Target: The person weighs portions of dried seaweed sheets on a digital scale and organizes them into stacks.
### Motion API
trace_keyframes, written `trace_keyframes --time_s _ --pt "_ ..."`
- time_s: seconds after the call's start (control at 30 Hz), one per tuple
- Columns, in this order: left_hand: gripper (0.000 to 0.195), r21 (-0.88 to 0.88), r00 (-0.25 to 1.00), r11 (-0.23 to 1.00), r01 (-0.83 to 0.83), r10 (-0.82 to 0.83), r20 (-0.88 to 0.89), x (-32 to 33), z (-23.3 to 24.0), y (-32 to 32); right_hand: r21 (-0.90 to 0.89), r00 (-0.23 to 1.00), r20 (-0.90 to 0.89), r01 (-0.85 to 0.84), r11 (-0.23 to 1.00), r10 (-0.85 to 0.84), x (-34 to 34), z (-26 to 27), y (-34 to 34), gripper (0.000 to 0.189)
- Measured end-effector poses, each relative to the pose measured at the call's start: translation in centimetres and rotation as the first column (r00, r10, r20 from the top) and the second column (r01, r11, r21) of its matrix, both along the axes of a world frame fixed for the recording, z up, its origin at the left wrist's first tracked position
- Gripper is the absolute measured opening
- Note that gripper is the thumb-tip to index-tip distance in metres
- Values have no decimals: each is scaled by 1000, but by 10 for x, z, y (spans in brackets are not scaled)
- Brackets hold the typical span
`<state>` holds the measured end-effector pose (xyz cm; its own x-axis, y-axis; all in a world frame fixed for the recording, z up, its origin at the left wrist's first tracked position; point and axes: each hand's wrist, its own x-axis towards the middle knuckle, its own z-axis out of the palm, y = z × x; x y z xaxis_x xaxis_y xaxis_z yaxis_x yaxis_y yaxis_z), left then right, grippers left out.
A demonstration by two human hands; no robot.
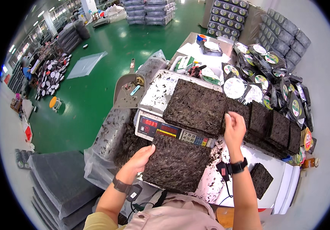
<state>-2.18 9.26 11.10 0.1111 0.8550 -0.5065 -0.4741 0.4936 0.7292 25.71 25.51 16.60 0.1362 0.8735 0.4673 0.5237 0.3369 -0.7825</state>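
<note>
Dark dried seaweed sheets lie in a square stack (pixel 195 107) on a digital scale (pixel 156 97) with a lit red display. Nearer my body, a second stack of seaweed sheets (pixel 179 164) overlaps the scale's front edge, and my left hand (pixel 142 158) holds it by its left edge, thumb on top. My right hand (pixel 235 126) is at the right edge of the stack on the scale, fingers bent; whether it grips a sheet there is hidden. Right of it stands a row of seaweed stacks (pixel 259 118). One small seaweed piece (pixel 261 179) lies on the white table.
Packed round-labelled bags (pixel 259 77) are heaped behind the row. A dustpan (pixel 129 92) with a light-blue cutter sits left of the scale, beside a plastic-wrapped bundle (pixel 110 135). Large wrapped bundles (pixel 64 178) are at lower left. A tape roll (pixel 201 38) lies at the table's back.
</note>
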Motion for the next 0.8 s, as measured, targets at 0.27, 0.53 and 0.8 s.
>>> trace_keyframes --time_s 0.27,0.53,0.8 --pt "48 21 998 998 -64 64 -6 5 2 -4 -658 858 -411 -513 552 308 31 -46 -130 21" --pt "51 -184 993 983 -17 -5 -117 -11 -5 -6 17 886 33 -463 886 462 33 -62 -145 23" --pt "24 -28 993 999 36 -33 109 5 14 -13 202 916 101 -402 893 389 50 -109 -157 30"
